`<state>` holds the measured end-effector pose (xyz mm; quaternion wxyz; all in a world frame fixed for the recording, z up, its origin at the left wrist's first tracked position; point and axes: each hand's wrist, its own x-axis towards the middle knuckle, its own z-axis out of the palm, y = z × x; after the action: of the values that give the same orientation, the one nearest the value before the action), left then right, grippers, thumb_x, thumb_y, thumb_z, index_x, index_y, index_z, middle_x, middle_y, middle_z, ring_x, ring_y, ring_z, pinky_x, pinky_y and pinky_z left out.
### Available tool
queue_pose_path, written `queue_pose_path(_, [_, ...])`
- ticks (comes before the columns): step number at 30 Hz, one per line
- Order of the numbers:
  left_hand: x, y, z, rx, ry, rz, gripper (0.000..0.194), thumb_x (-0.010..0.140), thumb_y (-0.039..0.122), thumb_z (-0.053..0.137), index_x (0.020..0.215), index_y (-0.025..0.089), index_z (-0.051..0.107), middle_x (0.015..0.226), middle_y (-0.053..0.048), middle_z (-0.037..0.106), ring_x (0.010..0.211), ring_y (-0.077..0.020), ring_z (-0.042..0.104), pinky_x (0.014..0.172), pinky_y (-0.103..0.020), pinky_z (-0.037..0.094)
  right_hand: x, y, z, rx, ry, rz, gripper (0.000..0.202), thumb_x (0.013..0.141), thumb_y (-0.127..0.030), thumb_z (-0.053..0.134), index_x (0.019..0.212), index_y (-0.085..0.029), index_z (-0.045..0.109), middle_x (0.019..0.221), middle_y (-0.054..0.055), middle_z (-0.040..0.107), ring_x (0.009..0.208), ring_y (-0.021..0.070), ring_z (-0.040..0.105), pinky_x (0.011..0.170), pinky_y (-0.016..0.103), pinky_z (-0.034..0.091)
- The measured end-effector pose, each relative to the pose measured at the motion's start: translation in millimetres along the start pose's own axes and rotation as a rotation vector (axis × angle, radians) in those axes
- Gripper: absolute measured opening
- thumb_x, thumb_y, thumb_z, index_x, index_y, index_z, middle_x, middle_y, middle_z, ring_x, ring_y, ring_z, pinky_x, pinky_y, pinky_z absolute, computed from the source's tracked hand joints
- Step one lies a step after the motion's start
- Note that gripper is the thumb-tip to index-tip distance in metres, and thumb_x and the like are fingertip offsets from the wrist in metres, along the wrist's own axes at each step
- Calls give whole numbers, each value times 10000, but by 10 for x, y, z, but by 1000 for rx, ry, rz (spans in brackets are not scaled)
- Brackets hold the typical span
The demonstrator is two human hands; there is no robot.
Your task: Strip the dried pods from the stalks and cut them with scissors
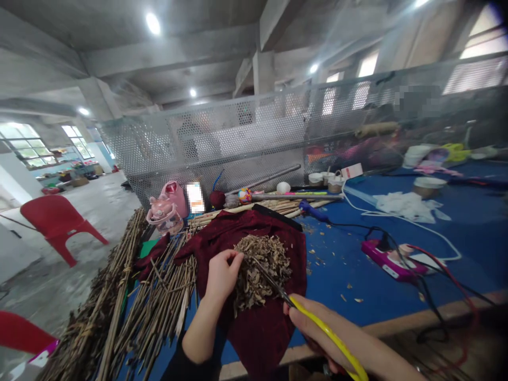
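Observation:
A pile of dry, curled brown pieces (264,267) lies on a dark red cloth (257,338) over the blue table. At the pile's left edge, my left hand (223,272) has thumb and fingertips pinched together; anything between them is too small to make out. My right hand (317,323) is wrapped round a long metal tool with yellow handles (329,330), which looks like pliers or shears. Its dark tip reaches into the top of the pile, close to my left fingertips.
Bundled sticks (115,275) and loose thin sticks (164,296) lie left of the cloth. Behind it are a phone (195,198), a pink basket (164,219) and a perforated metal screen (238,143). At right are a purple power strip (392,260), cables and white plastic (413,206).

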<state>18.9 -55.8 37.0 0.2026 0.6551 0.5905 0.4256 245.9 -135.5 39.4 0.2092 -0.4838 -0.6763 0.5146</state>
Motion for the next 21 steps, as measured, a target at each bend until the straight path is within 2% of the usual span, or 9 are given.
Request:
queue_pose_path(3, [-80, 47, 22, -72, -38, -32, 314, 792, 411, 511, 707, 145, 655, 668, -11, 650, 643, -144, 560, 626, -226, 402, 55, -177, -110, -299, 69, -110, 441, 842, -598, 350, 784, -192, 509, 729, 31, 605, 604, 139, 526, 577, 255, 416])
queue_pose_path(5, [-126, 51, 27, -93, -75, -51, 326, 786, 423, 516, 690, 140, 645, 625, -3, 621, 607, -133, 534, 593, -218, 387, 108, -235, -155, -390, 104, -107, 429, 846, -583, 358, 776, -189, 511, 754, 46, 626, 664, 163, 540, 628, 273, 399])
queue_pose_path(11, [-204, 20, 37, -77, -156, -31, 303, 782, 392, 519, 660, 143, 640, 613, 4, 611, 588, -114, 503, 568, -205, 356, 375, -176, -144, -398, 108, -98, 483, 823, -612, 375, 716, -166, 527, 692, 26, 594, 606, 139, 493, 539, 232, 337])
queue_pose_path(16, [-180, 16, 28, -11, -134, -52, 302, 780, 381, 511, 647, 139, 632, 590, 3, 600, 573, -115, 497, 563, -211, 339, 508, -141, -141, -422, 124, -95, 509, 769, -636, 459, 646, -148, 529, 580, -17, 498, 540, 108, 411, 497, 215, 282])
queue_pose_path(21, [-181, 16, 7, 13, -102, -70, 298, 772, 382, 515, 627, 143, 616, 584, 6, 595, 572, -118, 496, 565, -214, 334, 496, -170, -148, -405, 111, -134, 531, 777, -646, 431, 618, -146, 511, 550, -35, 428, 529, 96, 359, 486, 209, 272])
